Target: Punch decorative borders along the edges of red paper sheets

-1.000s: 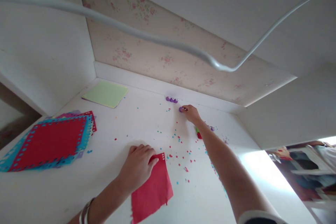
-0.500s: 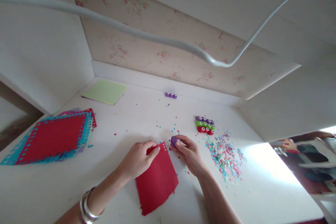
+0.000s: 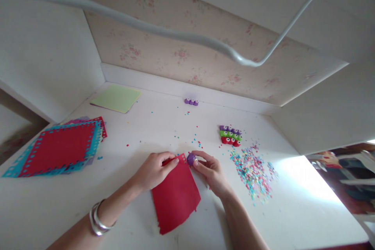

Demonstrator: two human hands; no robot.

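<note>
Red paper point(image 3: 177, 201), a single sheet with a row of small holes at its top right corner and a ragged bottom edge, lay at the lower centre of the frame on the white desk point(image 3: 131, 218). The left hand point(image 3: 158, 170), coming in from the lower left, pinched the sheet's upper left corner between thumb and fingers. The right hand point(image 3: 209, 172), reaching up from the lower right, held a small purple piece point(image 3: 191, 159) between thumb and fingertips, right by the sheet's upper right corner; whether the paper sat inside it could not be told. Silver bangles point(image 3: 95, 220) circled the left wrist.

At the left of the frame sat an untidy pile of sheets point(image 3: 63, 150), red on top with blue beneath, punctured along the edges. Above it, at the upper left of the desk, lay pale green paper point(image 3: 115, 98). Three purple pieces point(image 3: 191, 102) stood in a row near the back edge, just right of the frame's middle. Farther right, purple, green and red pieces point(image 3: 231, 136) with white, eye-like dots formed a block of three rows, and below that spread a heap of multicoloured confetti point(image 3: 253, 174).
</note>
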